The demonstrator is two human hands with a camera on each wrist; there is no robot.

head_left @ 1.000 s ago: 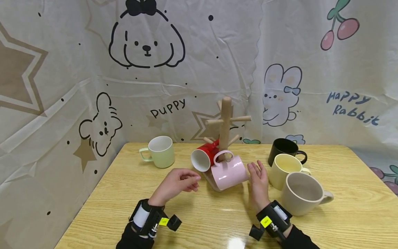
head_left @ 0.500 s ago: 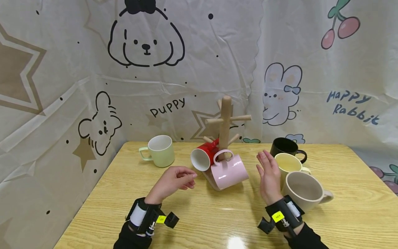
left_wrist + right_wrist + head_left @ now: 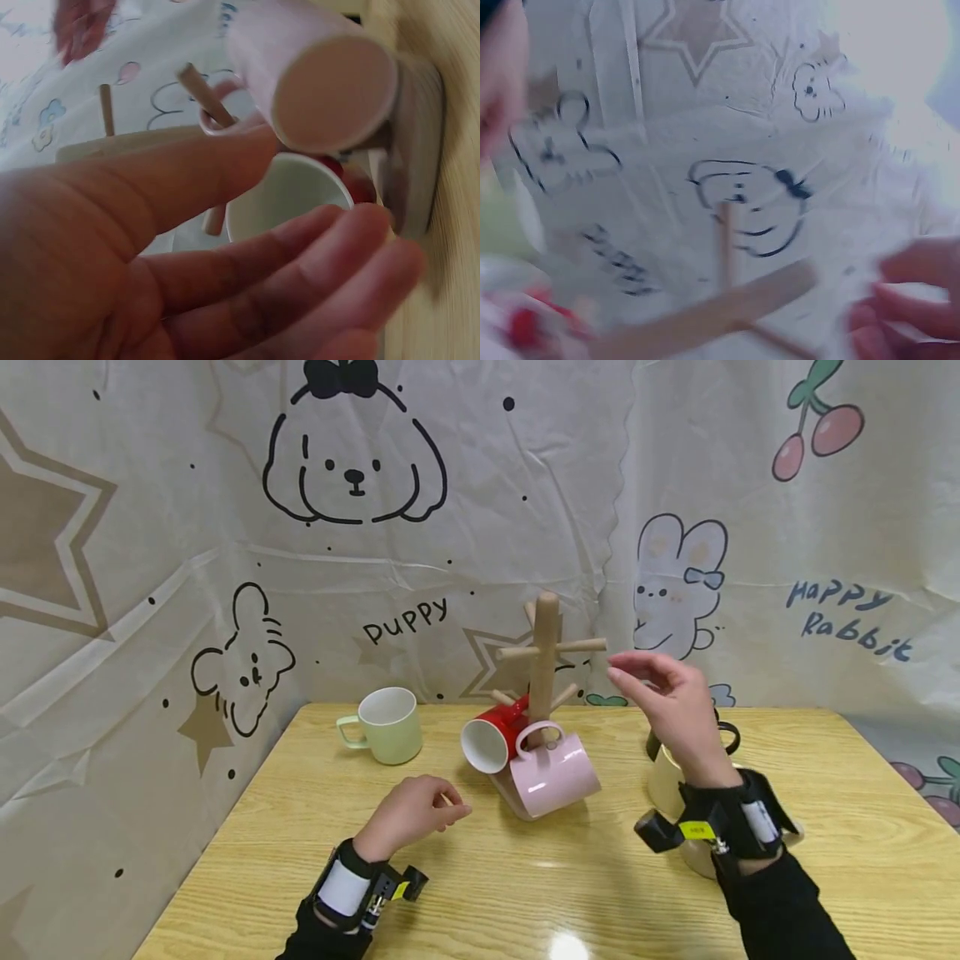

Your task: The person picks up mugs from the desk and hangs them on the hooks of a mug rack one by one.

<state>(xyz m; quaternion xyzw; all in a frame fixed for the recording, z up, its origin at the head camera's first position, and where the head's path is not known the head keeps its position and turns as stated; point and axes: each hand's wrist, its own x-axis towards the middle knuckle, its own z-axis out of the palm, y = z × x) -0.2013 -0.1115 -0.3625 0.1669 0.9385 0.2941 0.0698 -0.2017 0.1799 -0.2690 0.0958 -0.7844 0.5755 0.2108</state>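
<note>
A wooden mug tree [image 3: 546, 668] stands at the middle back of the table. On its lower pegs hang a pink mug [image 3: 557, 777], tilted on its side, and a red mug [image 3: 489, 739] with a white inside. My right hand [image 3: 678, 710] is raised right of the upper pegs, fingers loosely bent, holding nothing. It overlaps the black mug [image 3: 732, 737] and the yellow mug [image 3: 663, 783] in the head view. My left hand [image 3: 411, 817] hovers over the table left of the pink mug, relaxed and holding nothing; the left wrist view shows its fingers [image 3: 330, 262] before the mugs.
A light green mug [image 3: 390, 727] stands upright at the back left of the table [image 3: 480, 893]. At right, a beige mug [image 3: 699, 858] is mostly hidden behind my right wrist. A printed cloth [image 3: 465, 527] hangs behind the table.
My right hand has moved away from the pink mug, first right, then up beside the upper pegs, its fingers bending. My left hand has drifted slightly down and left. The mugs stay put.
</note>
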